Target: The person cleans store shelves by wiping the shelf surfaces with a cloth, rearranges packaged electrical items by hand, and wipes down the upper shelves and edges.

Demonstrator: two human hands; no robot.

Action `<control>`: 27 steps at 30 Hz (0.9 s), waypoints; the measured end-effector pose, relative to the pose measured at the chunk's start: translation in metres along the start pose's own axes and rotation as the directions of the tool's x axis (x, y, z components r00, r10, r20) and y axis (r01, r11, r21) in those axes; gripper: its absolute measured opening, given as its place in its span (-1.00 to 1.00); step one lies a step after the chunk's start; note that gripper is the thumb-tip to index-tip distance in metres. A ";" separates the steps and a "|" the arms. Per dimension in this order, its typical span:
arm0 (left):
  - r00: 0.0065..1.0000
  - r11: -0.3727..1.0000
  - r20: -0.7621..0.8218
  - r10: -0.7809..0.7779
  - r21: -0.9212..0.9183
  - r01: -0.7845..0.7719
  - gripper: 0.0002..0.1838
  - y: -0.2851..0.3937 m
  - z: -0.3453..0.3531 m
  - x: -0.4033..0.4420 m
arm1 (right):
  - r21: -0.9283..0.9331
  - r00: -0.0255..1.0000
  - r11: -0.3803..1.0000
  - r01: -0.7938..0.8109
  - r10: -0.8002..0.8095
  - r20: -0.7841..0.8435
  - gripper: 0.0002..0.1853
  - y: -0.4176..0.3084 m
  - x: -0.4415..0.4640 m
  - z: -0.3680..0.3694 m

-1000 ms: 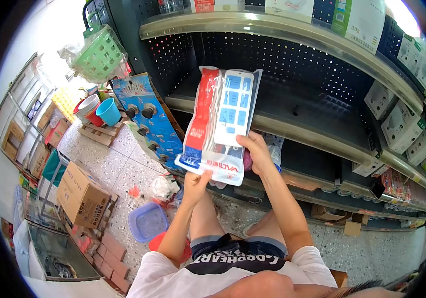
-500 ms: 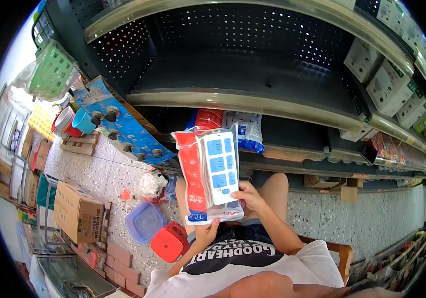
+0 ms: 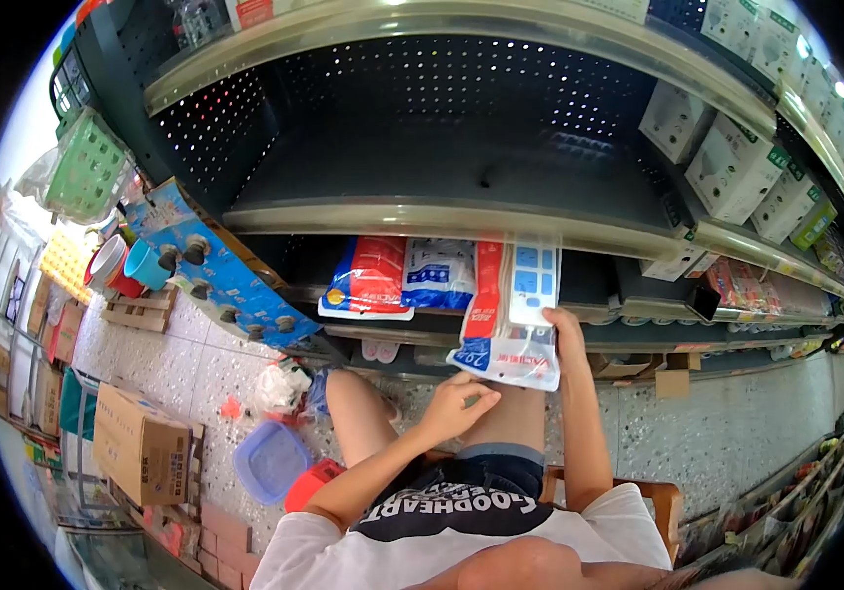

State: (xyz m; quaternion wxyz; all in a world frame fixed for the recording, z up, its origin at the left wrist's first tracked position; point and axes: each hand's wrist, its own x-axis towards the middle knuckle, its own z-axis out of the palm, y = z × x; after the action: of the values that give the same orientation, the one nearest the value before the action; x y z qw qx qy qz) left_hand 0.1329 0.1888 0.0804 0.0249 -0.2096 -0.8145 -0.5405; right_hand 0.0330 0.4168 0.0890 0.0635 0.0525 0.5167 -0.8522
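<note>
My right hand (image 3: 568,339) is closed on the right edge of a packaged power strip (image 3: 532,285), white with blue sockets, in a clear bag with a red side panel. The bag's upper end is at the lower shelf, just under the shelf edge above. Beside it on that shelf lie a red and blue package (image 3: 379,277) and a white and blue package (image 3: 439,274). Just below the bag's lower left corner is my left hand (image 3: 456,408), fingers loosely bent and apart, holding nothing.
White boxes (image 3: 737,169) stand on the shelves at right. A blue hanging display (image 3: 208,258) borders the shelf at left. A purple basin (image 3: 272,462), a red stool (image 3: 312,484) and a cardboard box (image 3: 142,442) are on the floor at left.
The power strip package has moved right and forward from above my lap to the lower shelf. My left hand has let go of its lower edge; my right hand still holds it.
</note>
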 end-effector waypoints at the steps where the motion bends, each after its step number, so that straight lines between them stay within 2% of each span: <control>1: 0.999 0.999 -0.006 0.034 -0.009 -0.034 -0.79 0.007 -0.006 0.011 | -0.031 0.999 0.999 0.016 -0.017 -0.037 -0.68 -0.008 0.009 -0.006; 4: 0.993 0.995 -0.078 0.090 -0.032 -0.093 -0.78 0.043 -0.039 0.050 | 0.087 0.998 0.994 -0.062 0.063 -0.003 -0.65 -0.022 0.035 -0.022; 8: 0.888 0.903 -0.243 0.391 0.287 -0.319 -0.85 0.087 -0.092 0.121 | 0.041 0.993 0.992 -0.121 0.121 -0.002 -0.64 -0.039 0.061 -0.013; 10: 0.856 0.865 -0.271 0.441 0.382 -0.325 -0.85 0.109 -0.110 0.155 | -0.032 0.992 0.992 -0.125 0.125 -0.014 -0.65 -0.039 0.081 -0.013; 12: 0.876 0.796 -0.229 0.425 0.556 -0.240 -0.82 0.116 -0.122 0.190 | -0.046 0.990 0.989 -0.138 0.139 0.015 -0.65 -0.032 0.100 -0.018; 15: 0.950 0.705 -0.177 0.256 0.707 -0.058 -0.71 0.108 -0.128 0.234 | -0.009 0.983 0.983 -0.181 0.181 0.035 -0.62 -0.019 0.124 -0.028; 18: 0.988 0.650 -0.136 0.077 0.758 0.054 -0.64 0.106 -0.129 0.258 | -0.304 0.981 0.934 -0.187 0.162 -0.106 -0.56 -0.027 0.127 -0.029; 19: 0.992 0.664 -0.130 0.002 0.742 0.095 -0.63 0.109 -0.129 0.262 | -0.343 0.978 0.916 -0.209 0.188 -0.094 -0.48 -0.044 0.110 -0.016; 21: 0.983 0.681 -0.110 -0.150 0.709 0.184 -0.63 0.116 -0.129 0.268 | -0.476 0.992 0.871 -0.124 0.096 -0.083 -0.46 -0.039 0.112 -0.023; 22: 0.985 0.670 -0.107 -0.135 0.723 0.170 -0.63 0.114 -0.128 0.271 | -0.539 0.996 0.838 -0.083 0.052 -0.072 -0.44 -0.037 0.112 -0.025; 25: 0.989 0.637 -0.110 -0.103 0.756 0.151 -0.63 0.106 -0.128 0.275 | -0.839 0.989 0.527 -0.137 0.018 -0.150 -0.40 -0.045 0.105 -0.028; 27: 0.984 0.615 -0.138 -0.111 0.768 0.177 -0.62 0.105 -0.127 0.277 | -0.910 0.988 0.402 -0.098 -0.067 -0.136 -0.37 -0.041 0.103 -0.039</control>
State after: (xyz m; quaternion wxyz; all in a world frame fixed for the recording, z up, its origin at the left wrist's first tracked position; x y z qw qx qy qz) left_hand -0.1043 0.1967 0.2983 0.1003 -0.0914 -0.9802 -0.1440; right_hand -0.0744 0.4645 0.0915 0.0506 0.0782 0.9010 -0.4238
